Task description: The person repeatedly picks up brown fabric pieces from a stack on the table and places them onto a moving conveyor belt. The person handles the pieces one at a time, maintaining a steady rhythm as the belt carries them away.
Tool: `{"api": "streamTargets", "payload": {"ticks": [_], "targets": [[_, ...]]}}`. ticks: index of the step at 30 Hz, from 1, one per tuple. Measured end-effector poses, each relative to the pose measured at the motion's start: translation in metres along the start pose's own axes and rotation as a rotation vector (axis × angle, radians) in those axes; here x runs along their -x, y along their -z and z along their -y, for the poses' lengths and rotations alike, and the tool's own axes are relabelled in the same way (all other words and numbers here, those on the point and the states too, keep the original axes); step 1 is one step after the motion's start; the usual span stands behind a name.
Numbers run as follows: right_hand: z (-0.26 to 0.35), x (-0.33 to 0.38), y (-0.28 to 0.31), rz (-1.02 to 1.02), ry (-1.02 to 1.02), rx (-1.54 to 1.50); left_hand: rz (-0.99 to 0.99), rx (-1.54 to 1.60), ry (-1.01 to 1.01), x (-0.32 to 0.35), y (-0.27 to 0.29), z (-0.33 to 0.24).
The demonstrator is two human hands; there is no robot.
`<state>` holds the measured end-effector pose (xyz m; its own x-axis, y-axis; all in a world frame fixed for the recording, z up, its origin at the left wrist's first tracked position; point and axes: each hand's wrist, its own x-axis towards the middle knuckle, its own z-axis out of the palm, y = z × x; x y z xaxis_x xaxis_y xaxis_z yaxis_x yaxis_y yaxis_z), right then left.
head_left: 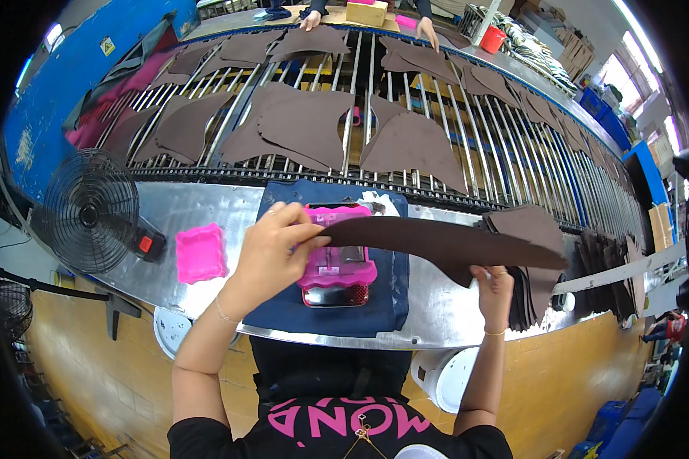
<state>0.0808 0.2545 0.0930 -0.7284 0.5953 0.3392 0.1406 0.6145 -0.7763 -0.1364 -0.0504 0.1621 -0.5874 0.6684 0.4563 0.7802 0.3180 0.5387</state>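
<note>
Beyond the navy cloth [390, 302], a metal-rod rack [525, 153] carries spread brown pieces [298, 115], and a stack [543, 292] lies right of the cloth; work looks midway, though which lot is finished is unclear. One held piece [436, 242] stretches from above the cloth past its right edge, left end pinched in the left hand [275, 249], lower edge in the right hand [492, 289].

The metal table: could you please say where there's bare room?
Between the pink tray and blue cloth, and between that cloth and brown stack, partly beneath the held brown piece. Crowded: the cloth's middle, under the pink holder.
</note>
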Motion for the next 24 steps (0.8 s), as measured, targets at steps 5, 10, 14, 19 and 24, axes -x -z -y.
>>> {"api": "streamTargets", "payload": {"ticks": [5,10,14,19,24], "targets": [[0.014,-0.003,0.063,-0.139,0.053,0.030,0.119,-0.002,-0.142,-0.026,-0.023,-0.016],[0.031,-0.003,0.102,-0.176,0.035,-0.057,0.101,0.039,-0.311,-0.068,-0.030,-0.030],[0.036,-0.022,0.093,-0.179,0.035,-0.143,-0.179,0.086,-0.460,-0.137,-0.025,-0.038],[0.050,-0.052,0.076,-0.355,0.068,-0.011,-0.421,-0.219,-0.607,-0.207,-0.024,-0.054],[0.060,-0.077,0.048,-0.267,-0.033,0.149,-0.369,-0.577,-0.598,-0.223,-0.022,-0.071]]}}
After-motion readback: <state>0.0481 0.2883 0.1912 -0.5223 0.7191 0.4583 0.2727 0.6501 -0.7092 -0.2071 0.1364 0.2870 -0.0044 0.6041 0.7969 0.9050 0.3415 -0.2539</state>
